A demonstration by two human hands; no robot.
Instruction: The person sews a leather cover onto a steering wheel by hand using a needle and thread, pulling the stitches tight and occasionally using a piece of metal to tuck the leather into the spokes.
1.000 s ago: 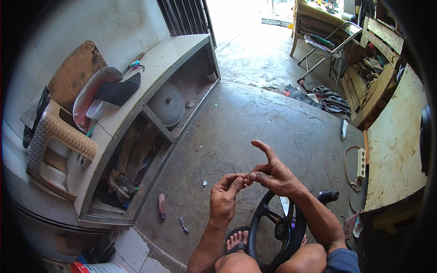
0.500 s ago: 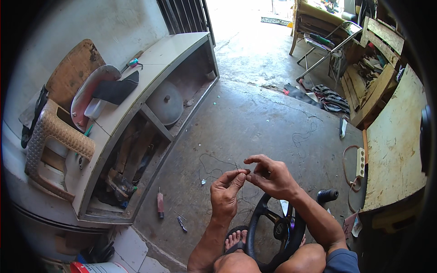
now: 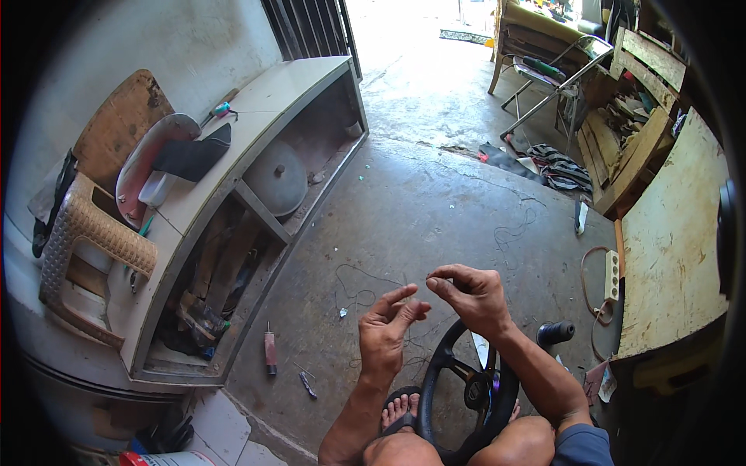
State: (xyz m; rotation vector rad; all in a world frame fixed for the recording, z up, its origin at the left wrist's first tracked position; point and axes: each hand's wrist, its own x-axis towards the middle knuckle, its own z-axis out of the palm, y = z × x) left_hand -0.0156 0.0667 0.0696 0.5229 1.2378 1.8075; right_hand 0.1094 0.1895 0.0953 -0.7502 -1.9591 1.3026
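Above the black steering wheel, which stands between my legs, both hands are raised close together but apart. My left hand is open, its index finger and thumb stretched out with a gap between them. The thumb and index finger of my right hand are pinched together. Whatever lies in that pinch is too small to make out. A thin dark thread loops over the floor just beyond my left hand. To the right of the wheel lies a dark thread spool.
A red-handled awl-like tool and a small metal tool lie on the floor at left, beside a tiled cabinet. At right are a power strip and a pale wooden board. A folding chair stands farther off.
My fingertips, which met over a thin dark strand, have come apart. The left hand's finger and thumb have spread; the right hand's have closed into a pinch.
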